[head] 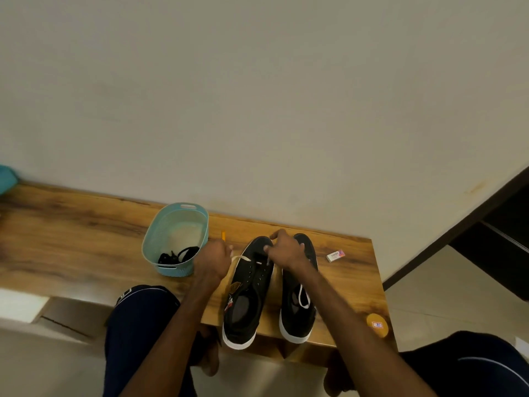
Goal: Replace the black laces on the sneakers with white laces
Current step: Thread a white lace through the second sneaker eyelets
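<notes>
Two black sneakers with white soles stand side by side on the wooden table, toes toward the wall. The left sneaker (247, 293) has a white lace (240, 258) threaded through its front eyelets. My left hand (214, 260) holds one end of that lace, pulled out to the left of the shoe. My right hand (286, 250) rests on the toe of the left sneaker and pinches the lace near the eyelets. The right sneaker (297, 305) has a white lace (304, 296) lying loose in its opening. Black laces (179, 257) lie in the blue basket (160, 239).
A small white eraser box (335, 255) lies right of the shoes. An orange lid (378, 325) sits at the table's near right corner, and an orange pencil (223, 235) lies by the basket. The wall runs along the table's (71, 239) far edge. My knees are under the near edge.
</notes>
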A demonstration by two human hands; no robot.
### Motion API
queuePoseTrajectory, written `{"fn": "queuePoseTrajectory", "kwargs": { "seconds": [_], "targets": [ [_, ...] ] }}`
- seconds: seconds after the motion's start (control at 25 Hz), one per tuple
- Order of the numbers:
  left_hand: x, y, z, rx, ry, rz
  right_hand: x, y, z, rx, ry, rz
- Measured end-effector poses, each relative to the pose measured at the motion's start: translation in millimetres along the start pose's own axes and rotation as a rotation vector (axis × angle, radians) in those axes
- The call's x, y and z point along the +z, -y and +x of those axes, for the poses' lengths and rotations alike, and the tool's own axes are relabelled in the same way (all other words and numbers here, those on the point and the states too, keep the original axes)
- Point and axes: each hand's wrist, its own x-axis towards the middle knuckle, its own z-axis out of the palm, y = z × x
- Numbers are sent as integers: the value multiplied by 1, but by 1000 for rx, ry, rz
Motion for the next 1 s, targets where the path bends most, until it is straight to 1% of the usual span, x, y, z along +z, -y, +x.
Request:
{"fn": "queuePoseTrajectory", "kwargs": {
  "seconds": [0.08,0.12,0.2,0.24,0.32,0.4,0.52,0.56,0.6,0.68,0.72,0.8,0.88,0.92,1.0],
  "targets": [
    [-21,1,2,-11,-107,-176,-35,21,-7,-31,40,285],
    [-36,0,3,-22,-140,-304,-53,32,-12,-66,39,355],
    [-72,-10,1,-23,-144,-562,-86,52,-28,-112,21,396],
    [-90,-17,0,3,-138,-660,-100,62,-39,-126,17,398],
    [-122,-30,-4,70,-158,-794,-121,78,-60,-148,19,416],
    [-148,-44,-11,90,-161,-930,-139,89,-78,-185,12,461],
    [-173,-61,-24,121,-103,-1120,-159,100,-98,-259,1,555],
    [-178,-65,-28,161,-111,-1123,-163,102,-105,-273,4,595],
    [-182,-68,-30,224,-159,-1058,-168,105,-111,-290,12,641],
    [-190,-74,-33,364,-267,-837,-175,109,-118,-336,37,754],
    [-195,-77,-34,402,-290,-761,-178,111,-120,-361,60,809],
    [-206,-83,-39,424,-338,-708,-182,112,-123,-414,122,863],
    [-217,-89,-44,436,-429,-681,-182,112,-126,-475,152,842],
    [-222,-92,-47,452,-476,-660,-181,111,-127,-497,138,834],
    [-232,-99,-54,503,-560,-603,-180,112,-133,-509,42,812]
  ]
}}
